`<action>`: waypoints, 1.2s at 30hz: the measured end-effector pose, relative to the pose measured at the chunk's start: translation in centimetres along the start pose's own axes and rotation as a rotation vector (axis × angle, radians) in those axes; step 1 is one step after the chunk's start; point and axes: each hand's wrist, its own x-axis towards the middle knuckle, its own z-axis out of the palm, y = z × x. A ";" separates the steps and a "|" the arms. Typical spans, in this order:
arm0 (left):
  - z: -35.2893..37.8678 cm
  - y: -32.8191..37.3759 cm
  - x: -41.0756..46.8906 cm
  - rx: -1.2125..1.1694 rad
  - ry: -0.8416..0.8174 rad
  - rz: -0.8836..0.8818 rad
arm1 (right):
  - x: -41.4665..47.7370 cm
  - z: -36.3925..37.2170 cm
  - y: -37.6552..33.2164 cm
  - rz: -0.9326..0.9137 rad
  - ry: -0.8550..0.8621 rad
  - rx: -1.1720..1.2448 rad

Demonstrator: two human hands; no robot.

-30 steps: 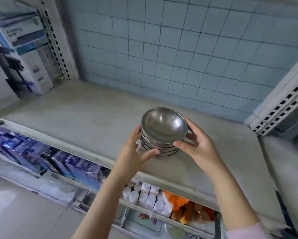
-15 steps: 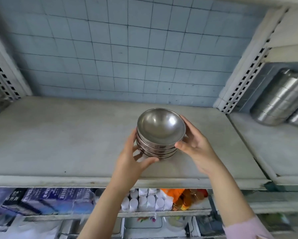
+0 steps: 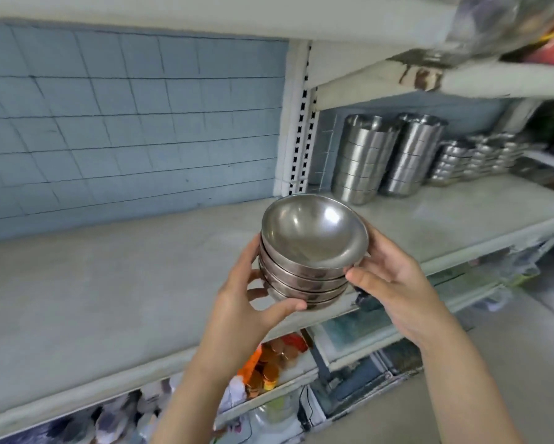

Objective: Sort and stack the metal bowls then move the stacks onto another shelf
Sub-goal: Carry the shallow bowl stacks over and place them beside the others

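Metal bowls [image 3: 311, 251], nested in one stack, were held at centre frame above the front edge of a grey shelf [image 3: 109, 283], tilted slightly toward the viewer. The left hand [image 3: 247, 299] curled round the lower bowls, thumb hooked at the base. The right hand [image 3: 394, 290] pressed its thumb to the upper rims, its fingers wrapped behind and mostly hidden. Taller steel stacks [image 3: 362, 158] stood on the shelving at upper right. Setting the load down well would likely mean levelling it, landing the base flat, and letting go only once it sat steady.
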 end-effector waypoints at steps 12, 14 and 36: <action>26.0 6.1 2.7 -0.140 -0.168 -0.036 | -7.8 -25.6 0.5 -0.019 0.146 -0.111; 29.0 6.8 3.6 -0.143 -0.175 -0.043 | -7.9 -28.8 1.0 -0.019 0.156 -0.120; 55.9 3.1 27.8 -0.107 -0.247 -0.104 | 7.8 -58.5 10.4 0.006 0.266 -0.111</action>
